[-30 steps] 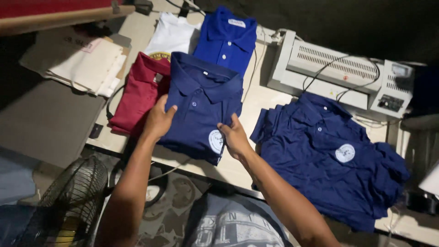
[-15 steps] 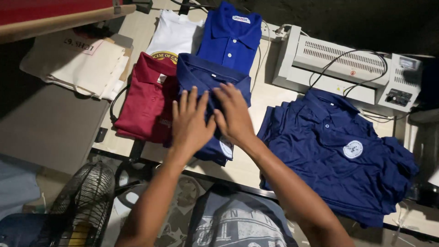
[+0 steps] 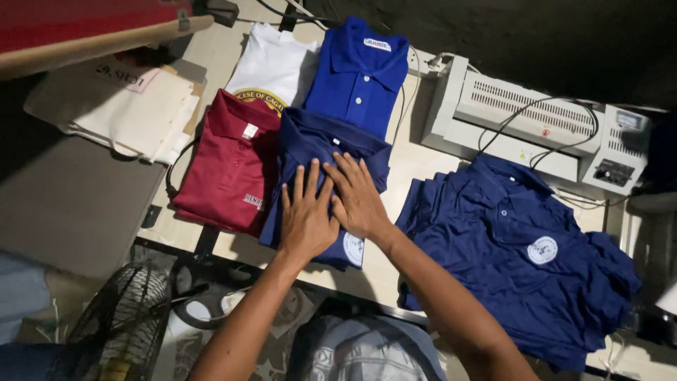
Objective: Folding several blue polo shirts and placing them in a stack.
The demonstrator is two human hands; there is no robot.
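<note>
Tabletop [image 3: 416, 169] holds five shirts; two hands press one navy polo [image 3: 317, 152].

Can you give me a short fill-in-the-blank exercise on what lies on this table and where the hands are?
1. Both hands, the left hand and the right hand, lie flat on the folded ____ polo shirt.
2. Just left of that shirt lies a folded polo shirt coloured ____.
3. The unfolded shirts on the right each bear a round ____ badge.
4. Behind them stands a white machine with a black ____ lying across it.

Missing words: navy blue; dark red; white; cable
</note>
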